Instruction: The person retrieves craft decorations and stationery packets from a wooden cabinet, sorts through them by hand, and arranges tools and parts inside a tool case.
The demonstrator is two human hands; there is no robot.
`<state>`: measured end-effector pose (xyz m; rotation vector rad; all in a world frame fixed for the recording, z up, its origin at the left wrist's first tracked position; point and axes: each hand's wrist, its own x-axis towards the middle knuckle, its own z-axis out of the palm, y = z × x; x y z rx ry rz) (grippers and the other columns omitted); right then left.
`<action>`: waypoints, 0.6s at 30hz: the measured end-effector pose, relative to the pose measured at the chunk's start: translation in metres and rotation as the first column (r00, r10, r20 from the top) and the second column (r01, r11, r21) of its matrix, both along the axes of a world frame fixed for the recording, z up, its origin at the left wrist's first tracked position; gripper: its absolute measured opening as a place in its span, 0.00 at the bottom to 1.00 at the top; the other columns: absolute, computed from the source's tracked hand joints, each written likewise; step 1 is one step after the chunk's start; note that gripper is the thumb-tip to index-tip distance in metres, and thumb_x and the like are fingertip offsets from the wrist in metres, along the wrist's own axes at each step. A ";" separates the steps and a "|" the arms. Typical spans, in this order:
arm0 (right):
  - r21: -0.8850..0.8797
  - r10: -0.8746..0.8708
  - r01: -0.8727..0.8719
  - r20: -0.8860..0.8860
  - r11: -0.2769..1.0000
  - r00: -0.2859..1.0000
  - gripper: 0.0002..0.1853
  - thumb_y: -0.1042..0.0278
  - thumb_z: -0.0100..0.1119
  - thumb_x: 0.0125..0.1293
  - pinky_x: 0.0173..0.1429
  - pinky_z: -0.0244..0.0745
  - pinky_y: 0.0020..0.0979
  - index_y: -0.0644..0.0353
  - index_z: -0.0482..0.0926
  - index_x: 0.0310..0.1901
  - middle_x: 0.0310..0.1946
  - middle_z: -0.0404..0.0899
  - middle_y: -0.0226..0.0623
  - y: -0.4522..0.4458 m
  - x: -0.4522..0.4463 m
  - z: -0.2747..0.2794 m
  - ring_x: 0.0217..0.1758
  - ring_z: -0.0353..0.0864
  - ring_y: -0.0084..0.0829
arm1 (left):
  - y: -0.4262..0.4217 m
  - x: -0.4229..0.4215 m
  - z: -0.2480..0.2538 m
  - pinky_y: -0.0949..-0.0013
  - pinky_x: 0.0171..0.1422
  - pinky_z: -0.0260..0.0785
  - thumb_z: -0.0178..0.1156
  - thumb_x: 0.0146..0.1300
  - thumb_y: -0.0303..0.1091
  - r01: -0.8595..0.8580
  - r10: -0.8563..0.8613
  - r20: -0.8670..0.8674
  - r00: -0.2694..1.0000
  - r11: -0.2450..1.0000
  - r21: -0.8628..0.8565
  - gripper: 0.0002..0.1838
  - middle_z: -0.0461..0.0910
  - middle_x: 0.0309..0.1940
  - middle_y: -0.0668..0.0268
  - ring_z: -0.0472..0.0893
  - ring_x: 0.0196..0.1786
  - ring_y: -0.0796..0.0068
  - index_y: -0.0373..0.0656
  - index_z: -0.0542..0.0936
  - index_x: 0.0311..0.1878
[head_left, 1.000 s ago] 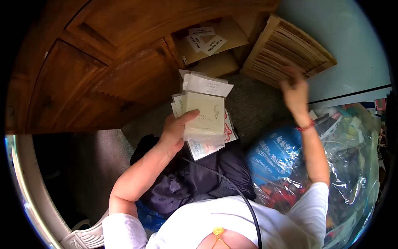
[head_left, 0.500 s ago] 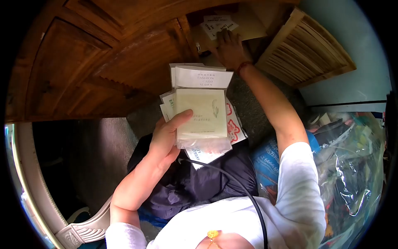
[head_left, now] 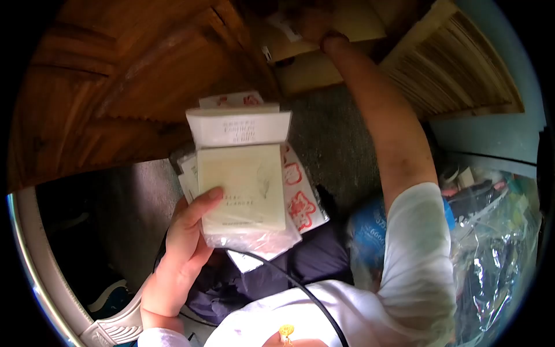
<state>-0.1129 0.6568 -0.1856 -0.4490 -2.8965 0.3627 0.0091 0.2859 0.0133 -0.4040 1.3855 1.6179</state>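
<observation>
My left hand (head_left: 193,217) is closed on a stack of greeting cards (head_left: 241,188), its thumb flat across the front. The top card is cream with a faint leaf print, in a clear plastic sleeve under a white header flap (head_left: 240,128). Behind it, other sleeved cards stick out, one with red outlined shapes (head_left: 300,199). My right hand (head_left: 315,26) is deep inside the open cabinet compartment, beside a white printed paper (head_left: 284,26). Shadow and blur hide its fingers.
A carved wooden cabinet front (head_left: 139,75) fills the upper left, and a slatted door (head_left: 457,63) stands open at right. Clear plastic bags (head_left: 491,248) lie right, near a blue printed bag (head_left: 367,231). A black cable (head_left: 289,277) crosses my lap.
My right hand has gone farther into the compartment. The view has shifted, and my left hand with the cards now appears lower and more to the left.
</observation>
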 end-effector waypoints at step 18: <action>-0.214 -0.137 0.095 -0.192 0.972 0.972 0.18 0.62 0.45 0.62 0.61 0.61 0.36 0.58 0.73 0.52 0.52 0.71 0.44 0.097 -0.048 -0.004 0.54 0.70 0.40 | -0.004 0.017 0.021 0.61 0.58 0.69 0.59 0.57 0.27 -0.237 0.237 -0.010 0.971 0.971 -0.034 0.23 0.75 0.48 0.52 0.77 0.51 0.62 0.29 0.67 0.55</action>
